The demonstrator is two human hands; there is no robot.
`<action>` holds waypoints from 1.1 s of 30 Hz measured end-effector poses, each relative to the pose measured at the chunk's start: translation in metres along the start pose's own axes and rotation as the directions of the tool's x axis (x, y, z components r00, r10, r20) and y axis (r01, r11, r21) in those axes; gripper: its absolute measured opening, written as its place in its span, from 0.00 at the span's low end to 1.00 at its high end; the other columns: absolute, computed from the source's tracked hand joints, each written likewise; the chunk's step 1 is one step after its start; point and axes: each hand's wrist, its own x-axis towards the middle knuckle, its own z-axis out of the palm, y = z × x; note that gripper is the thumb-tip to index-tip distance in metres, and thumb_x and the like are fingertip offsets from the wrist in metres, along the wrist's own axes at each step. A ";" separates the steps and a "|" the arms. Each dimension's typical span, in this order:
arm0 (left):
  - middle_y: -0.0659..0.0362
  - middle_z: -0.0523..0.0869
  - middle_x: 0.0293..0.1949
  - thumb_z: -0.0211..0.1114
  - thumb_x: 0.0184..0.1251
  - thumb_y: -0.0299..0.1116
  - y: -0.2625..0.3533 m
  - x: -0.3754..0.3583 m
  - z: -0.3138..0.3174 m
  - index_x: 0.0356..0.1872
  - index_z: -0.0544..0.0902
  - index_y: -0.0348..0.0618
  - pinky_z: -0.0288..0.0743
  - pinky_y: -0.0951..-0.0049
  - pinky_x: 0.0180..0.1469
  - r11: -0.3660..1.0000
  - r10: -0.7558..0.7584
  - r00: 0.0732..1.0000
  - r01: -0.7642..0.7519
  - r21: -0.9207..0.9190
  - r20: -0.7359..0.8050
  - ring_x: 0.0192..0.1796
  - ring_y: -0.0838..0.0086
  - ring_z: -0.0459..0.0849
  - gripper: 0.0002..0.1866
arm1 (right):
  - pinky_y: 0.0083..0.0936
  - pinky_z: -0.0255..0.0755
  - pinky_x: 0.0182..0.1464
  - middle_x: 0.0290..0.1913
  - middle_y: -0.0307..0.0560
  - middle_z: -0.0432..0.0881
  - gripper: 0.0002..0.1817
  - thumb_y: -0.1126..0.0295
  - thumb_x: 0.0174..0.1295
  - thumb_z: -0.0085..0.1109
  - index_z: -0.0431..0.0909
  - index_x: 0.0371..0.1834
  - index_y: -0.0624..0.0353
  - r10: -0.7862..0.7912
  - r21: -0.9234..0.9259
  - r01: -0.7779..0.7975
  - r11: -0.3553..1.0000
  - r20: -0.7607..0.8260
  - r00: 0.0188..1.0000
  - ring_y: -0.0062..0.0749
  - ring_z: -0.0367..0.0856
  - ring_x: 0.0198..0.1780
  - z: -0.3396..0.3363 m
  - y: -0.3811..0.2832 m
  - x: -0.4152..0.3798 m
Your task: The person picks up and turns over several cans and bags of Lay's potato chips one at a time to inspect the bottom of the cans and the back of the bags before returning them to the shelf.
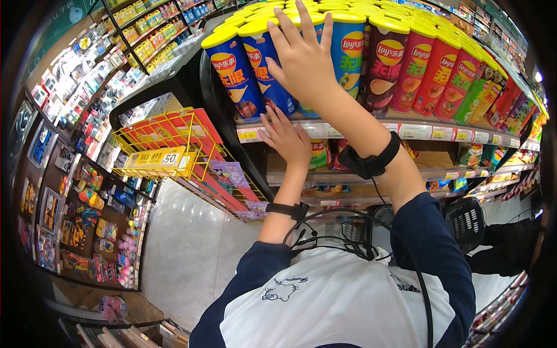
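My right hand (pixel 306 65) reaches up over the front row of chip cans, fingers spread across the yellow lids. Behind it is a blue can (pixel 318 26), partly covered by the hand. Lower down, my left hand (pixel 286 138) lies with fingers extended at the shelf's front edge, fingertips right at the bottom of a dark blue Lay's can (pixel 259 69). Another dark blue can (pixel 235 78) stands at the row's left end. To the right of my right hand stand a blue-green can (pixel 351 55) and a maroon can (pixel 384 64).
Pink and red cans (pixel 413 69) continue along the shelf to the right. Price tags line the shelf edge (pixel 400 130). A yellow wire rack (pixel 154 139) hangs at the shelf's left end. Black cables cross my chest, and a person's dark-clothed leg (pixel 505 246) shows at right.
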 end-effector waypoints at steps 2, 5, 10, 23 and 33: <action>0.45 0.54 0.68 0.47 0.58 0.35 -0.001 -0.001 0.002 0.63 0.58 0.30 0.35 0.44 0.65 1.000 -0.013 1.000 0.013 0.012 -0.008 0.69 0.47 0.49 0.31 | 0.67 0.32 0.63 0.62 0.47 0.65 0.29 0.59 0.47 0.58 0.72 0.54 0.59 -0.011 0.044 0.011 0.999 -0.011 1.000 0.49 0.47 0.70 0.000 -0.004 0.003; 0.46 0.53 0.68 0.47 0.58 0.35 0.000 0.000 -0.001 0.64 0.58 0.30 0.35 0.44 0.65 1.000 -0.015 1.000 0.015 -0.013 -0.002 0.69 0.48 0.49 0.32 | 0.60 0.36 0.66 0.63 0.47 0.65 0.30 0.61 0.46 0.57 0.71 0.55 0.60 -0.097 0.126 0.104 0.987 -0.061 0.993 0.49 0.50 0.69 0.005 -0.018 0.013; 0.48 0.58 0.66 0.44 0.62 0.37 -0.005 -0.004 0.006 0.59 0.66 0.38 0.36 0.41 0.64 1.000 0.020 1.000 -0.020 -0.010 -0.020 0.68 0.45 0.49 0.24 | 0.47 0.40 0.69 0.60 0.50 0.68 0.30 0.61 0.47 0.58 0.69 0.56 0.62 -0.210 0.138 0.214 0.967 -0.045 0.977 0.44 0.52 0.69 0.017 -0.050 0.028; 0.54 0.61 0.64 0.43 0.64 0.57 -0.010 -0.008 0.019 0.62 0.63 0.45 0.42 0.40 0.63 0.992 -0.003 0.999 -0.002 0.128 0.038 0.67 0.50 0.53 0.32 | 0.41 0.55 0.64 0.53 0.51 0.70 0.23 0.69 0.43 0.61 0.71 0.45 0.60 -0.098 0.399 0.155 0.904 -0.159 0.982 0.44 0.66 0.58 0.054 -0.071 0.033; 0.52 0.60 0.65 0.49 0.63 0.51 0.005 0.005 -0.003 0.64 0.58 0.43 0.41 0.46 0.65 0.993 -0.076 0.898 0.027 0.118 0.434 0.67 0.54 0.54 0.32 | 0.44 0.65 0.57 0.59 0.55 0.65 0.27 0.67 0.40 0.68 0.70 0.46 0.55 -0.007 0.649 0.176 0.740 -0.255 0.967 0.53 0.66 0.58 0.002 -0.081 0.017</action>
